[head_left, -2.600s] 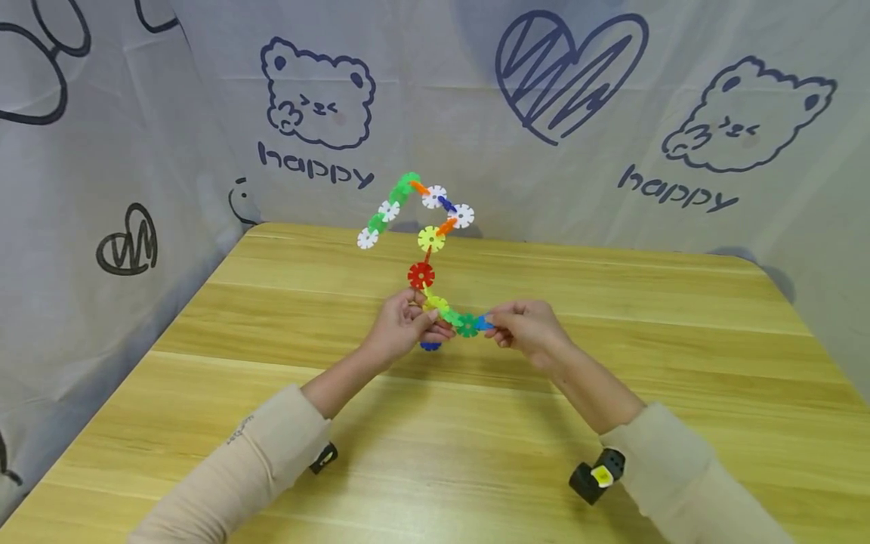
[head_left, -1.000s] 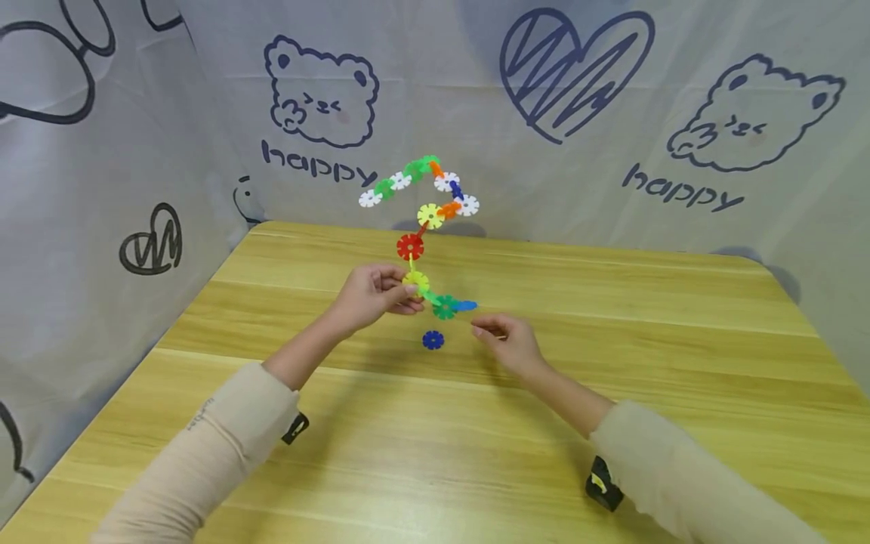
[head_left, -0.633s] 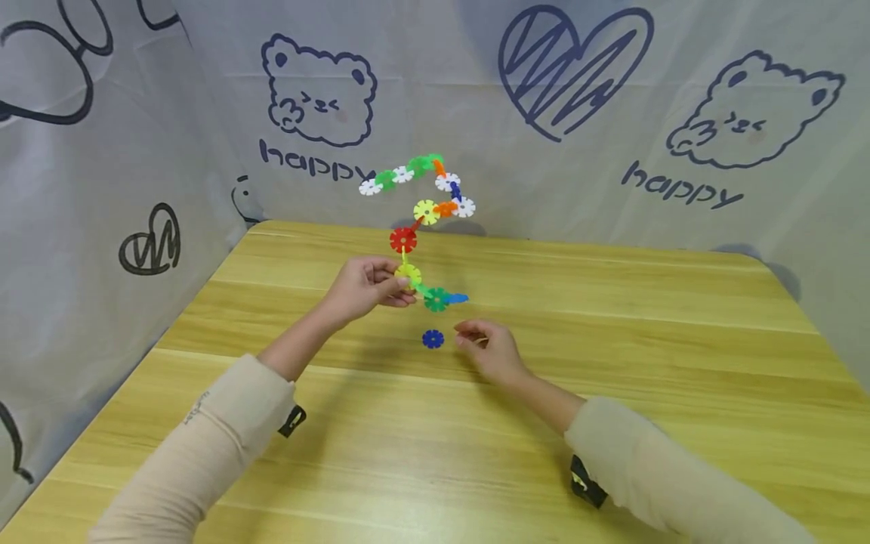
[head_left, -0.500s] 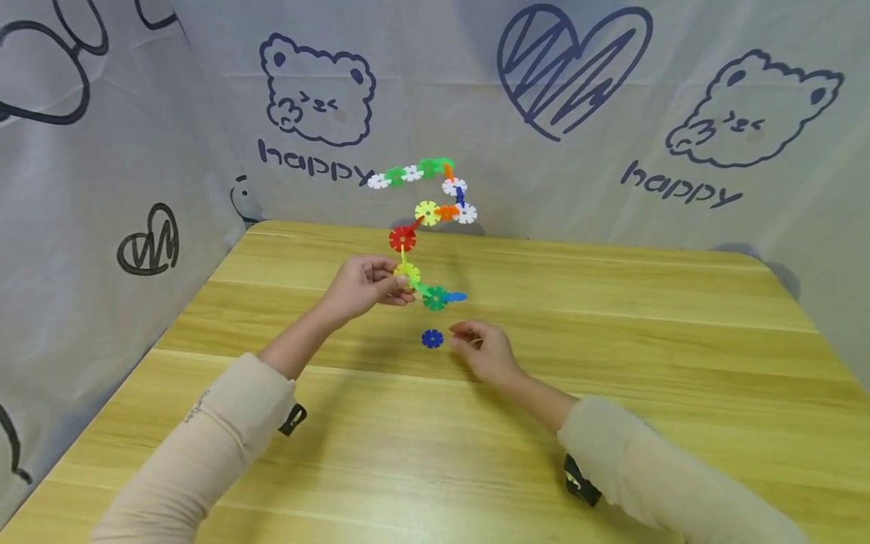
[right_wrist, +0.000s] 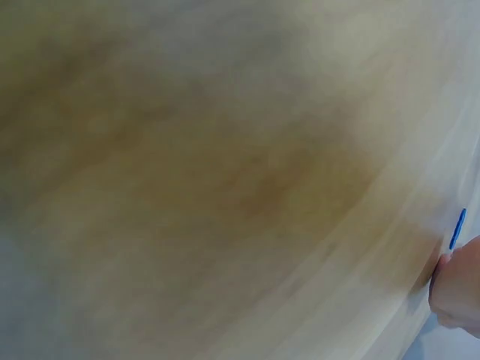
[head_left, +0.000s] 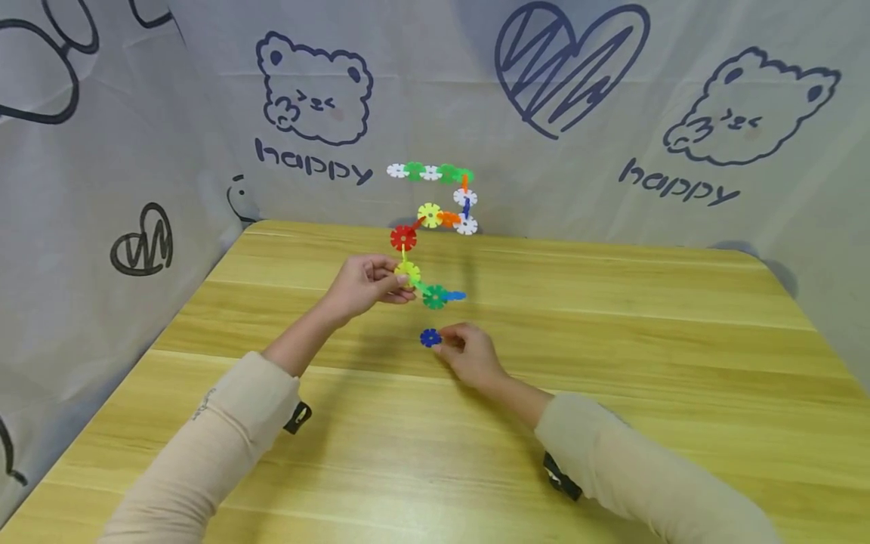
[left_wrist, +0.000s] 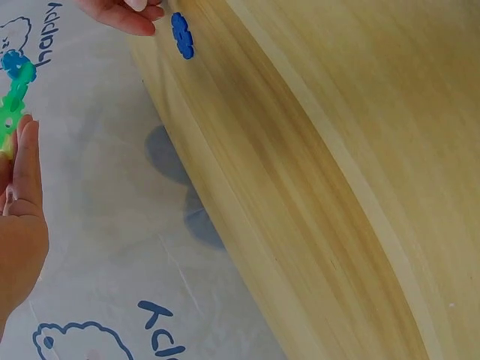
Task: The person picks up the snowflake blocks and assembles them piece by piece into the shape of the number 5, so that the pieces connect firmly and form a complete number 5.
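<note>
My left hand pinches a yellow disc in a chain of snowflake discs, held up above the table. The chain runs up through red, yellow, orange and white to a green-and-white row. Its lower end has a green disc and a light blue disc. In the left wrist view, the chain's blue end shows beyond the fingers. My right hand has thumb and finger at the right edge of a dark blue snowflake disc, low over the table, pinching it. The right wrist view shows this disc edge-on.
Under both arms stretches the wooden table. A pale cloth with bear and heart drawings hangs behind it and on the left. A black wrist camera sits below the right cuff.
My right hand has let go of the chain's light blue end and moved left and down to the dark blue disc. The left hand has shifted left and up, and the chain's top has swung right.
</note>
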`<act>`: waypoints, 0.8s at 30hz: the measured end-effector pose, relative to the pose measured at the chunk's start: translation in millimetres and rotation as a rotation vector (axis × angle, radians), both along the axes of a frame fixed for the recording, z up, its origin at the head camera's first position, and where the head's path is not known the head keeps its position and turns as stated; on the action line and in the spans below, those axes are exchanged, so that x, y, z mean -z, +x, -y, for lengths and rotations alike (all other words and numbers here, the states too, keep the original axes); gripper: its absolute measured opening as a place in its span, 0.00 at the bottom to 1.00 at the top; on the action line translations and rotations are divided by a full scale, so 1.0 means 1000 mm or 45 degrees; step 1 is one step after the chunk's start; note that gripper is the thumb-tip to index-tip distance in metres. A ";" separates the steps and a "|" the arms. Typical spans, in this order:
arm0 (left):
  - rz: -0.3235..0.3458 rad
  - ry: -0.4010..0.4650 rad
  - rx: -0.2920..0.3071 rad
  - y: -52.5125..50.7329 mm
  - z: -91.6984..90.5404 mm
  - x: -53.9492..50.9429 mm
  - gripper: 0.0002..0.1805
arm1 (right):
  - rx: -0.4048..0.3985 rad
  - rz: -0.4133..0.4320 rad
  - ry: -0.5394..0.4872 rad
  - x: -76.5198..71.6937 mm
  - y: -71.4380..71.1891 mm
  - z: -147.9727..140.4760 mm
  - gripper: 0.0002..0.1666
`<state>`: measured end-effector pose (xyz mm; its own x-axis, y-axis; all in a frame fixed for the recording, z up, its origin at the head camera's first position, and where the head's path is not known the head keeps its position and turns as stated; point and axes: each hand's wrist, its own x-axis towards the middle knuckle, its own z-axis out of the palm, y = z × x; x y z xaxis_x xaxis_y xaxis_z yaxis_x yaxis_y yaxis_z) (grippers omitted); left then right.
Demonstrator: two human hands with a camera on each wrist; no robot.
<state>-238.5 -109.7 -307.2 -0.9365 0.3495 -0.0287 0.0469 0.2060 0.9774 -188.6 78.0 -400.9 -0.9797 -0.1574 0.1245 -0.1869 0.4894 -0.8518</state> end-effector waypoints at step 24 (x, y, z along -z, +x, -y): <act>0.019 0.045 -0.033 -0.007 0.001 0.004 0.14 | 0.048 -0.017 0.247 0.005 -0.016 0.011 0.18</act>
